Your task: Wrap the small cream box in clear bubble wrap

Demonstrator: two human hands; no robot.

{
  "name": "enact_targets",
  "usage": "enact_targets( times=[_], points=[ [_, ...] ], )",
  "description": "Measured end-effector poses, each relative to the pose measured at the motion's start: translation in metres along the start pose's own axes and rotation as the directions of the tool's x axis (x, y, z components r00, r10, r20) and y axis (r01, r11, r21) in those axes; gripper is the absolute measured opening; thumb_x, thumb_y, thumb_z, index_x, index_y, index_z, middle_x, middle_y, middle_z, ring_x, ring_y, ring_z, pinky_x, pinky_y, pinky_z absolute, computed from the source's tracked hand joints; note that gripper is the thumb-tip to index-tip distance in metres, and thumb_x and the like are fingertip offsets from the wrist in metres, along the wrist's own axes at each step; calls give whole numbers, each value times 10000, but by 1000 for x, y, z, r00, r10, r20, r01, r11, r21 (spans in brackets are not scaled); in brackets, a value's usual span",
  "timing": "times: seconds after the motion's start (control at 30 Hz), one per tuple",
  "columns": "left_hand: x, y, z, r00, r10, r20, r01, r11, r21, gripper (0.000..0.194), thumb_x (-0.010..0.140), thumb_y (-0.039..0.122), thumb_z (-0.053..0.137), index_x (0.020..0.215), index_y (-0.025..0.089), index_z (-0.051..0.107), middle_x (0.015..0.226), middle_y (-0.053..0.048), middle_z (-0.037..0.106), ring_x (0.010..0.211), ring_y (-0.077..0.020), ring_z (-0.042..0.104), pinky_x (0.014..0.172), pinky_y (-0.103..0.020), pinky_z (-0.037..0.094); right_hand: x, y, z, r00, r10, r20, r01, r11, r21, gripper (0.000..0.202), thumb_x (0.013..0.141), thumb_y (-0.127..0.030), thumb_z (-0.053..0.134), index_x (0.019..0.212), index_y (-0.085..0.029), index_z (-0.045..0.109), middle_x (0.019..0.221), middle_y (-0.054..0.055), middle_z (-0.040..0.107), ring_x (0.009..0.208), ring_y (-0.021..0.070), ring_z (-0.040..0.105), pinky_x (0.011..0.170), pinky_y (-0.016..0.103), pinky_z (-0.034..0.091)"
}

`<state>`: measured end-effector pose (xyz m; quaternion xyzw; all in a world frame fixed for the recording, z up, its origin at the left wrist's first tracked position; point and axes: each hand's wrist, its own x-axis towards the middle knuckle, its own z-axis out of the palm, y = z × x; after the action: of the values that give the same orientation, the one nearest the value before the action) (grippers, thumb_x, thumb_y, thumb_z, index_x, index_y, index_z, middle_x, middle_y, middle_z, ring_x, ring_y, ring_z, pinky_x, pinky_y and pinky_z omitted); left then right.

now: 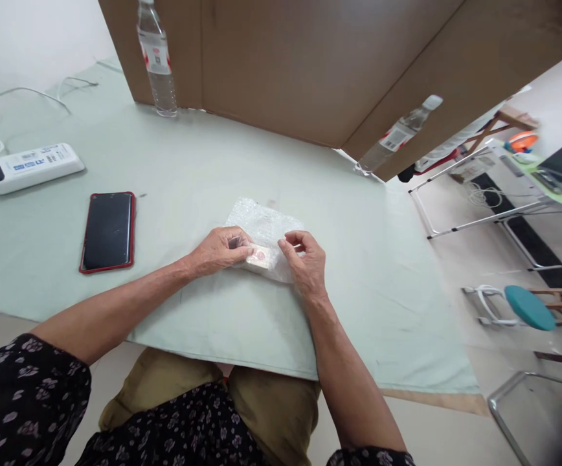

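A small pale box with a reddish mark on top lies on a sheet of clear bubble wrap, near the front of the table. My left hand is closed on the left end of the box, thumb on top. To the right, my right hand is at the right side of the bubble wrap, its thumb and forefinger pinched together; whatever lies between those fingertips is too small to make out.
A phone in a red case and a white power strip lie left on the green tablecloth. Behind stands a cardboard panel, with an upright water bottle and a tilted-looking bottle before it. A teal stool is at right.
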<state>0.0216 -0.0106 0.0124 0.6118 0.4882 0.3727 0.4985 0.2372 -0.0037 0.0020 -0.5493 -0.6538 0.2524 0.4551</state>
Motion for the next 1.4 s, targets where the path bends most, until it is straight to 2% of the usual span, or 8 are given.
enact_targets(
  times=[0.13, 0.27, 0.5, 0.67, 0.87, 1.0, 1.2, 1.4],
  points=[
    [1, -4, 0, 1000, 9, 12, -8, 1000, -9, 219, 735, 363, 673, 718, 156, 605, 874, -37, 688, 671, -105, 549, 601, -223, 412, -15, -19, -4, 953, -297, -61, 285, 947, -150, 102, 929, -312, 614, 924, -238, 684, 968, 52, 731, 962, 218, 662, 852, 392, 517],
    [3, -10, 3, 999, 44, 5, -44, 999, -24, 230, 731, 378, 661, 738, 156, 602, 821, -26, 652, 689, -113, 539, 620, -231, 415, -32, -30, 6, 849, -485, 209, 527, 799, -290, 123, 934, -266, 636, 1034, -230, 697, 1051, 63, 753, 990, 233, 665, 871, 396, 491],
    [-1, 2, -13, 999, -12, 33, 7, 992, 126, 353, 718, 434, 697, 939, 167, 629, 786, 10, 601, 707, -135, 528, 636, -255, 403, -28, -28, 12, 802, -438, 405, 592, 671, -446, 152, 954, -222, 593, 1073, -197, 684, 1115, 69, 735, 1003, 239, 602, 872, 382, 408],
    [-8, 3, -24, 993, -102, -60, 115, 954, 275, 374, 755, 294, 609, 1106, 166, 592, 684, 47, 513, 621, -137, 480, 566, -258, 358, -20, -33, 10, 774, -386, 501, 621, 617, -484, 191, 963, -248, 586, 1131, -242, 677, 1114, 49, 704, 979, 234, 548, 863, 376, 344],
    [-14, 6, -31, 974, -154, -167, 219, 831, 511, 418, 775, 271, 616, 1177, 158, 606, 805, 0, 649, 737, -172, 596, 653, -275, 415, -11, -37, 12, 716, -398, 574, 690, 530, -493, 159, 972, -296, 579, 1078, -239, 683, 1070, 60, 690, 925, 233, 510, 836, 378, 288],
    [-19, 18, -40, 937, -258, -234, 348, 723, 597, 494, 762, 395, 692, 1174, 129, 631, 943, -67, 716, 857, -219, 651, 704, -287, 443, -7, -35, 15, 686, -431, 586, 723, 495, -483, 165, 976, -289, 573, 1077, -207, 675, 1056, 74, 693, 931, 237, 506, 833, 381, 272],
    [-18, 24, -38, 812, -541, -218, 582, 730, 358, 305, 758, 444, 732, 794, 154, 647, 656, -50, 659, 551, -163, 573, 487, -270, 361, -6, -32, 18, 681, -447, 580, 728, 500, -469, 164, 978, -287, 570, 1066, -196, 675, 1079, 76, 698, 938, 243, 507, 842, 391, 258],
    [-7, 28, -22, 728, -640, -247, 682, 710, 172, 351, 724, 298, 791, 565, 190, 497, 419, 39, 442, 400, -94, 388, 424, -240, 273, -8, -32, 21, 697, -445, 563, 711, 533, -458, 181, 964, -307, 588, 1070, -187, 673, 1102, 89, 694, 972, 259, 510, 842, 395, 265]
  ],
)
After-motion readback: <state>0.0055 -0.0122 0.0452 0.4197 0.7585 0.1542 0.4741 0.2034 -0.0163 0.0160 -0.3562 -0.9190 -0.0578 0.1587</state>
